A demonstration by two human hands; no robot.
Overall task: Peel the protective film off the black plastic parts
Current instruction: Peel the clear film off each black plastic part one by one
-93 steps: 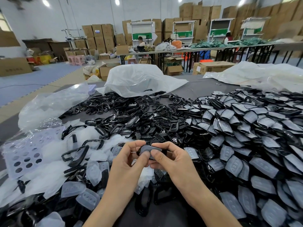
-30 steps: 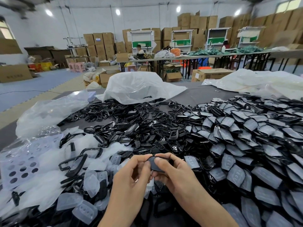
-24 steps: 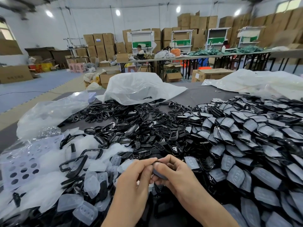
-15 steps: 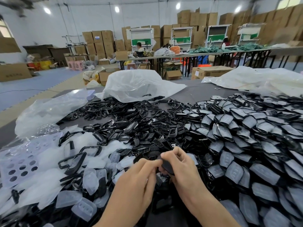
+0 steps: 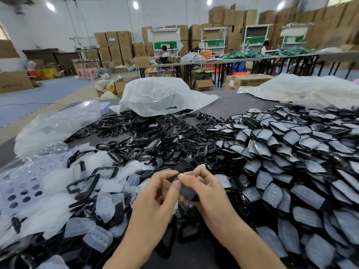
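Between my two hands sits one small black plastic part (image 5: 186, 190), held low over the near middle of the table. My right hand (image 5: 206, 189) grips it from the right and underneath. My left hand (image 5: 159, 197) pinches its upper left edge with thumb and forefinger. Whether the film has lifted is hidden by my fingers. A large heap of film-covered black parts (image 5: 291, 164) fills the right side. Bare black frames and parts (image 5: 147, 142) spread across the middle.
Peeled clear film pieces (image 5: 93, 226) and a perforated sheet (image 5: 21, 189) lie at the near left. Clear plastic bags (image 5: 159, 96) rest at the table's far side and a crumpled one (image 5: 54, 125) at the left. Cardboard boxes, long tables and seated people stand behind.
Both hands kept the same part while turning it, and drifted slightly up and away from me. My left fingertips moved onto its upper edge.
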